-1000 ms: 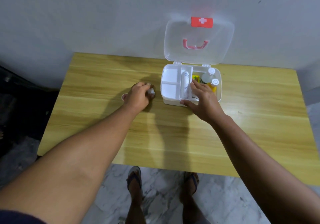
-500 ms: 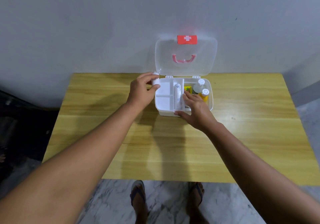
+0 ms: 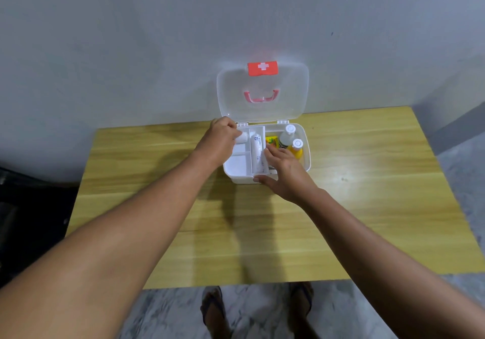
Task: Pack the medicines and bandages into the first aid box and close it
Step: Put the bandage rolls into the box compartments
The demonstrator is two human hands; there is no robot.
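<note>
The white first aid box (image 3: 242, 178) stands on the wooden table with its clear lid (image 3: 262, 90) upright against the wall. My left hand (image 3: 219, 140) pinches a small white bandage roll (image 3: 242, 137) over the back-left tray compartment. A longer wrapped bandage (image 3: 256, 149) lies in the tray's middle slot. My right hand (image 3: 284, 174) grips the box's front edge, thumb on the outside wall and fingers inside. Behind those fingers sit a yellow packet (image 3: 271, 140), a clear bottle (image 3: 287, 136) and a yellow bottle (image 3: 296, 149).
The wooden table (image 3: 367, 194) stands against a grey wall. A dark object (image 3: 26, 207) sits on the floor at the left. My sandalled feet (image 3: 215, 310) are on the marble floor below the table's near edge.
My left hand lifted the small roll off the table to the left of the box and carried it over the tray's back-left compartment. My right hand stayed on the box. The view tilted upward.
</note>
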